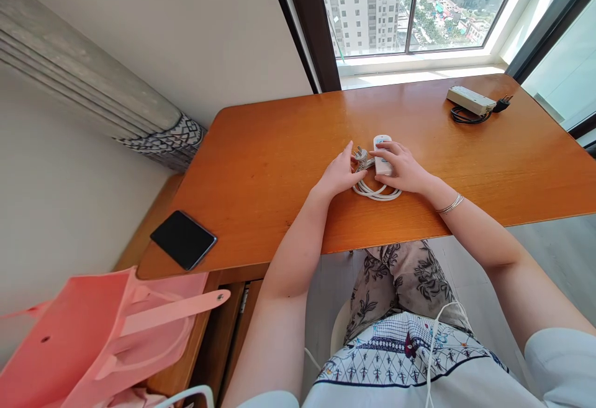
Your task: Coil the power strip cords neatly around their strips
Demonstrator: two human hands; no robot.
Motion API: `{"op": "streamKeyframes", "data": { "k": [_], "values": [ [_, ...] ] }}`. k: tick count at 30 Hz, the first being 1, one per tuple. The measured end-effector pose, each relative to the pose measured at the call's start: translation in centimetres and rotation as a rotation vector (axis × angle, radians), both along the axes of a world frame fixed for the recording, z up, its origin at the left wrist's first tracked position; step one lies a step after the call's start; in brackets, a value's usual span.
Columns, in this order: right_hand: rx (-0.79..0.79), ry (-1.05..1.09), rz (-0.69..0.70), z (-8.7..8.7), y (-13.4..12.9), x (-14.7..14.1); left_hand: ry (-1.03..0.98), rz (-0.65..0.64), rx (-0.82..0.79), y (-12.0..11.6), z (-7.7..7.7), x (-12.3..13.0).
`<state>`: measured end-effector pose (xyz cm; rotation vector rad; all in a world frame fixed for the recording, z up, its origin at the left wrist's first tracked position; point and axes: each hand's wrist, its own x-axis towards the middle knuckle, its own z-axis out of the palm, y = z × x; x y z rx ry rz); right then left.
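Left hand [341, 172] by plug [361, 155]; right hand [404, 169] on power strip [382, 164].

Legible text: none found. On the white rectangular plastic power strip [382, 167] beneath the right fingers [391, 148], any markings are too small and partly covered to read. On the beige rectangular power strip [470, 101], beyond and right of those fingers, any print is likewise indecipherable.

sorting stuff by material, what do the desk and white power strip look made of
Desk: probably wood or veneer, glossy orange-brown, with faint grain and soft sheen. White power strip: likely hard plastic, smooth and pale, with rounded corners.
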<state>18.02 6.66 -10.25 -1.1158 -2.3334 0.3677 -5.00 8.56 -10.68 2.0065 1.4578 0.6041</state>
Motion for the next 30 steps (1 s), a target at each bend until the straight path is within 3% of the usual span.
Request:
{"op": "streamKeyframes", "data": {
  "k": [4, 12, 23, 30],
  "values": [
    [0.015, -0.049, 0.099, 0.1, 0.1, 0.4, 0.014, -0.024, -0.018, -0.4, 0.6, 0.0],
    [-0.090, -0.100, 0.240, 2.0, -0.4, 1.1, -0.008, -0.042, -0.053, -0.9, 1.4, 0.4],
    [0.043, -0.110, 0.193, 1.4, -0.4, 1.0, -0.017, -0.063, -0.023, -0.7, 1.0, 0.3],
    [0.013, -0.130, 0.250, 2.1, -1.1, 0.7, -0.043, -0.058, -0.056, -0.9, 1.3, 0.3]
  ]
}}
